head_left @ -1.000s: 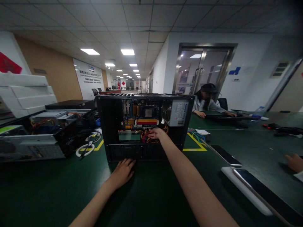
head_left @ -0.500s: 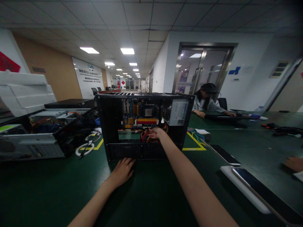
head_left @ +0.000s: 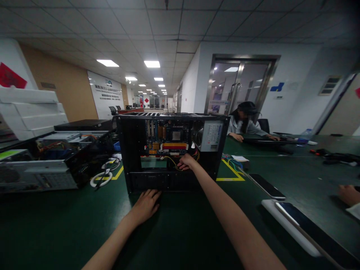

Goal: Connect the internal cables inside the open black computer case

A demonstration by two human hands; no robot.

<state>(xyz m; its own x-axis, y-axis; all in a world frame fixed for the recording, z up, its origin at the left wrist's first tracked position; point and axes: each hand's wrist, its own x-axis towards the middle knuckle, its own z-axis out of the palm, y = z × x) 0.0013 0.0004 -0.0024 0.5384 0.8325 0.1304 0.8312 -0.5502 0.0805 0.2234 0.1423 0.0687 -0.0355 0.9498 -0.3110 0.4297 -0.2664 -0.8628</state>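
A black computer case (head_left: 146, 181) stands upright on the green table, its open side facing me. Inside are a motherboard (head_left: 176, 135) with red and yellow slots and a silver power supply (head_left: 211, 135) at the upper right. My right hand (head_left: 186, 162) reaches into the lower part of the case, its fingers closed on a bunch of cables. A thin yellow cable (head_left: 170, 159) with a white plug trails left from the fingers. My left hand (head_left: 146, 204) lies with fingers spread at the bottom front edge of the case, holding nothing.
Another opened computer (head_left: 50, 172) lies at the left, beside a coiled white cable (head_left: 101, 179). Phones (head_left: 267, 185) and a white slab (head_left: 289, 227) lie at the right. A person (head_left: 244, 122) sits behind, and another person's hand (head_left: 348, 195) is at the right edge.
My right hand has closed around the cables and drawn in slightly. The red cable bundle is less visible, and the yellow cable now stretches out to the left. My left hand stays in place.
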